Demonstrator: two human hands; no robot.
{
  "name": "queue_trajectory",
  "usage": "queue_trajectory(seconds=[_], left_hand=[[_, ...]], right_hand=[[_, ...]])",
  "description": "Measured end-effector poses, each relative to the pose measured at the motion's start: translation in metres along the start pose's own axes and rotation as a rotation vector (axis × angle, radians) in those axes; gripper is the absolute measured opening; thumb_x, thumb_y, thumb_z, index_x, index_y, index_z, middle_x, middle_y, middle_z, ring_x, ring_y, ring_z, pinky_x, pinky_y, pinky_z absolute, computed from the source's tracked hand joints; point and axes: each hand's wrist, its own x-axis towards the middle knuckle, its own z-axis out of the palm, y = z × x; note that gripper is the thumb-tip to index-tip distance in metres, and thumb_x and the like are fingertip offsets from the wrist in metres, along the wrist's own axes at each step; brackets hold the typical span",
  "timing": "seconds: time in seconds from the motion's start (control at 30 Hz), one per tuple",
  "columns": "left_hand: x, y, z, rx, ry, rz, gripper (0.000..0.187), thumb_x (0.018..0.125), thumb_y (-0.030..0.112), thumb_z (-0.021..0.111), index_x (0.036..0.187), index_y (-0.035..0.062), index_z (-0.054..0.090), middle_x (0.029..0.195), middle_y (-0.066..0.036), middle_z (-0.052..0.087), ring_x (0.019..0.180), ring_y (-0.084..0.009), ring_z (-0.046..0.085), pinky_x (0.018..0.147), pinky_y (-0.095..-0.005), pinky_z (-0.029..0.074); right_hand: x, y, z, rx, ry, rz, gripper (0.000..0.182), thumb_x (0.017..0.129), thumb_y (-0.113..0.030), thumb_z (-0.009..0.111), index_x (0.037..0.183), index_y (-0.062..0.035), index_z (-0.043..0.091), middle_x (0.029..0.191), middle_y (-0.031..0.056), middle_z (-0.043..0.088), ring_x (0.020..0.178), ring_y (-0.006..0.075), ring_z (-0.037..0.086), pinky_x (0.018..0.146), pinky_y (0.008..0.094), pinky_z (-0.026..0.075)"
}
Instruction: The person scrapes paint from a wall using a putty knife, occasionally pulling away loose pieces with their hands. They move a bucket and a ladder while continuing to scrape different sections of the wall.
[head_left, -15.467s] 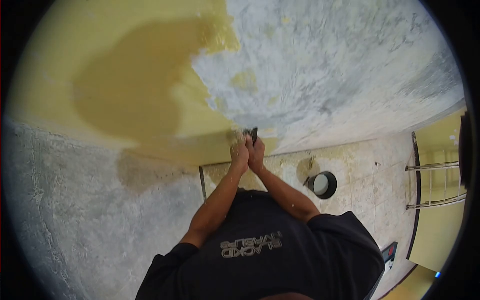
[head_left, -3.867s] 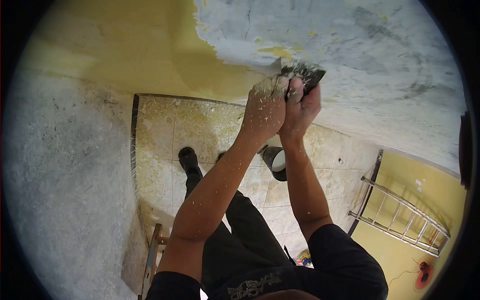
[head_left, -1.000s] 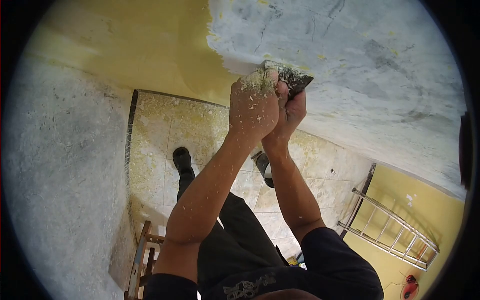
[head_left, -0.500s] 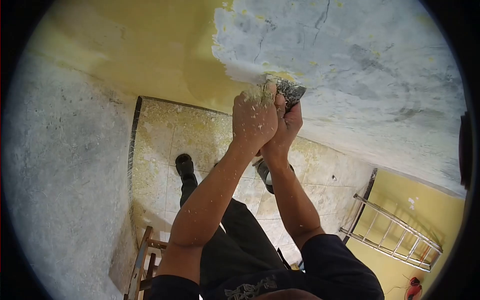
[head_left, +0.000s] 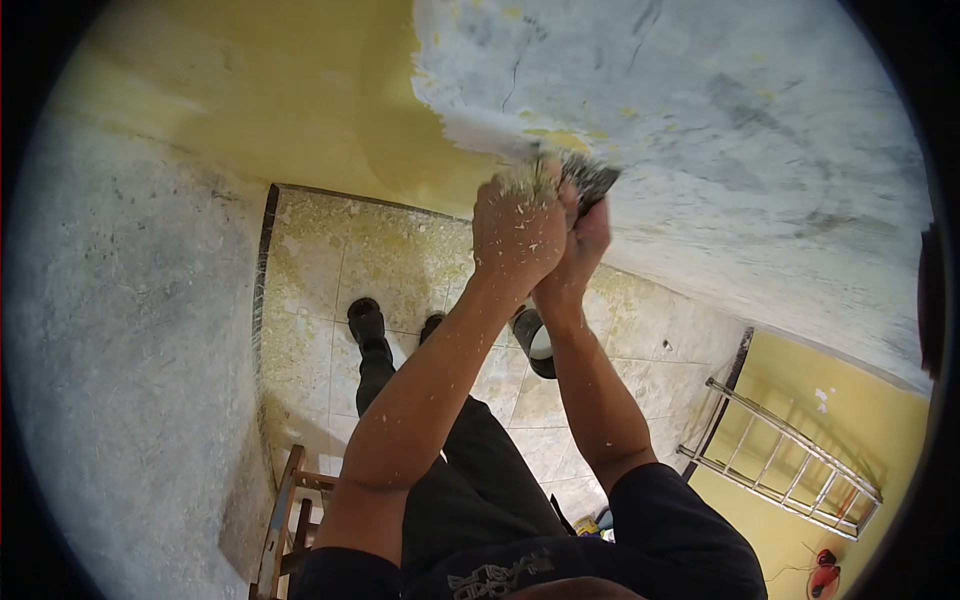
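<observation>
A scraper with a dark, flake-covered blade [head_left: 596, 182] is pressed at the wall, where yellow paint [head_left: 400, 120] meets bare grey-white plaster [head_left: 720, 130]. My left hand [head_left: 518, 232] is closed in a fist beside the blade, its knuckles dusted with paint chips. Just right of it and partly behind, my right hand [head_left: 578, 255] wraps the same tool, thumb up near the blade. The handle is hidden by my fingers, and the blade is slightly blurred. A few yellow patches [head_left: 560, 138] cling to the plaster above the blade.
Paint flakes litter the tiled floor [head_left: 300, 300] below. A dark bucket [head_left: 535, 345] with something white inside stands under my right forearm. A ladder [head_left: 790, 460] leans at the right, with a red object [head_left: 823, 577] near it. Some wooden furniture [head_left: 285, 520] is at lower left.
Both hands and the scraper have shifted slightly right and down in view. The bucket shows more fully beside my right forearm. Both hands still grip the tool.
</observation>
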Motion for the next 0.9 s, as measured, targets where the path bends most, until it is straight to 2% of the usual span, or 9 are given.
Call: queue_trajectory(seconds=[0.1, 0.17, 0.23, 0.27, 0.33, 0.47, 0.57, 0.77, 0.9], left_hand=[[-0.016, -0.013, 0.015, 0.002, -0.055, -0.078, 0.023, 0.086, 0.023, 0.047, 0.085, 0.0029, 0.057, 0.076, -0.019, 0.061, 0.069, -0.0361, 0.058, 0.068, -0.0455, 0.045], [-0.028, -0.012, 0.006, -0.071, -0.103, -0.129, 0.025, 0.089, 0.024, 0.045, 0.089, 0.0022, 0.058, 0.078, -0.018, 0.061, 0.069, -0.0346, 0.058, 0.071, -0.0451, 0.044], [-0.024, -0.002, -0.014, -0.463, -0.299, -0.536, 0.03, 0.091, 0.028, 0.045, 0.093, 0.0018, 0.059, 0.077, -0.017, 0.061, 0.065, -0.0246, 0.059, 0.062, -0.0382, 0.047], [-0.022, 0.007, -0.026, -0.454, -0.287, -0.523, 0.03, 0.091, 0.028, 0.045, 0.093, 0.0018, 0.059, 0.077, -0.017, 0.061, 0.065, -0.0246, 0.059, 0.062, -0.0382, 0.047], [-0.02, 0.03, -0.053, -0.794, -0.433, -0.896, 0.027, 0.091, 0.027, 0.048, 0.092, 0.0039, 0.061, 0.072, -0.01, 0.06, 0.059, -0.0156, 0.057, 0.054, -0.0305, 0.046], [-0.04, 0.038, -0.042, -0.994, -0.219, -0.758, 0.018, 0.088, 0.022, 0.054, 0.081, 0.0053, 0.054, 0.062, -0.002, 0.055, 0.037, -0.0102, 0.045, 0.037, -0.0249, 0.038], [-0.046, 0.072, -0.09, -1.167, -0.363, -0.972, 0.013, 0.088, 0.021, 0.056, 0.084, 0.0102, 0.05, 0.058, 0.002, 0.048, 0.037, -0.0073, 0.04, 0.034, -0.0212, 0.033], [-0.023, 0.076, -0.118, -1.089, -0.348, -1.041, 0.01, 0.089, 0.022, 0.053, 0.085, 0.0141, 0.048, 0.055, 0.003, 0.044, 0.035, -0.0081, 0.039, 0.028, -0.0207, 0.027], [-0.005, 0.067, -0.124, -1.053, -0.423, -1.053, 0.019, 0.088, 0.025, 0.052, 0.075, 0.0135, 0.048, 0.055, 0.002, 0.045, 0.034, -0.0092, 0.041, 0.029, -0.0212, 0.03]], right_hand=[[-0.008, 0.014, -0.023, 0.015, -0.046, 0.15, 0.018, 0.094, -0.015, 0.048, 0.102, 0.0008, 0.049, 0.084, 0.0073, 0.058, 0.073, 0.0097, 0.051, 0.067, 0.0248, 0.044], [-0.023, -0.016, -0.041, 0.182, -0.31, 0.52, 0.017, 0.094, -0.013, 0.046, 0.107, -0.0018, 0.046, 0.083, 0.0084, 0.059, 0.063, 0.0131, 0.055, 0.06, 0.0261, 0.047], [-0.037, -0.034, -0.045, 0.243, -0.344, 0.573, 0.018, 0.094, -0.012, 0.045, 0.109, -0.0028, 0.045, 0.082, 0.008, 0.058, 0.058, 0.0143, 0.055, 0.054, 0.0274, 0.047], [-0.04, -0.045, -0.046, 0.302, -0.384, 0.626, 0.019, 0.094, -0.011, 0.043, 0.111, -0.0037, 0.044, 0.081, 0.0077, 0.058, 0.053, 0.0155, 0.054, 0.048, 0.0287, 0.048], [-0.044, -0.06, -0.053, 0.423, -0.359, 0.686, 0.018, 0.094, -0.011, 0.043, 0.111, -0.0054, 0.044, 0.077, 0.0068, 0.056, 0.051, 0.0146, 0.053, 0.046, 0.0275, 0.047], [-0.043, -0.095, -0.052, 0.531, -0.269, 0.806, 0.012, 0.094, -0.014, 0.043, 0.106, -0.0101, 0.044, 0.07, 0.0036, 0.051, 0.049, 0.0119, 0.048, 0.041, 0.0255, 0.043], [-0.045, -0.12, -0.048, 0.618, -0.241, 0.817, 0.01, 0.095, -0.018, 0.044, 0.102, -0.011, 0.044, 0.07, 0.0024, 0.049, 0.052, 0.0114, 0.048, 0.044, 0.0243, 0.044], [-0.041, -0.15, -0.026, 0.949, -0.178, 0.906, 0.017, 0.098, -0.026, 0.039, 0.101, -0.0105, 0.043, 0.074, 0.0041, 0.049, 0.054, 0.0136, 0.047, 0.045, 0.0269, 0.043], [-0.026, -0.151, -0.005, 0.855, -0.083, 0.85, 0.017, 0.098, -0.026, 0.037, 0.098, -0.0107, 0.045, 0.073, 0.0048, 0.049, 0.051, 0.0133, 0.045, 0.043, 0.0259, 0.04]])
